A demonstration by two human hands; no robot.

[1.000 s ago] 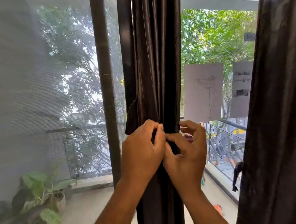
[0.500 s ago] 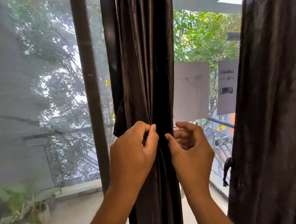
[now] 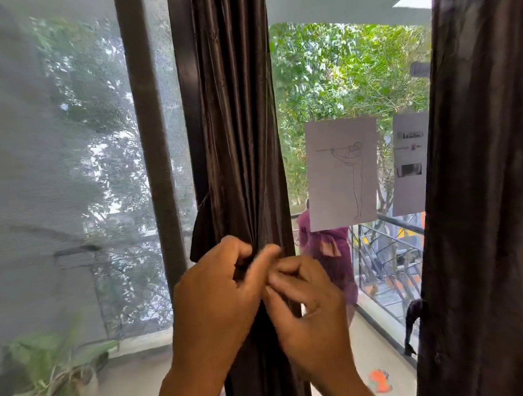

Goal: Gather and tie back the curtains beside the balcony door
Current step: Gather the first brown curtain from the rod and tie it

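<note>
Left hand point(image 3: 212, 301) and right hand point(image 3: 309, 314) meet, pinching the gathered curtain point(image 3: 241, 136). Soft, slippery folds likely — best gripped at this cinched waist.

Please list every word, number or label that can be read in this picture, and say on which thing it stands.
No text can be read here.
Right paper sheet on the glass: dark printed lines, too blurred to read.
Left paper sheet: only a line drawing of a figure, no words.

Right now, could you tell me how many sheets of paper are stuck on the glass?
2: the sheet with a line drawing right of the gathered curtain, and a printed sheet beside it, partly covered by the right-hand curtain, which may hide more.
</note>
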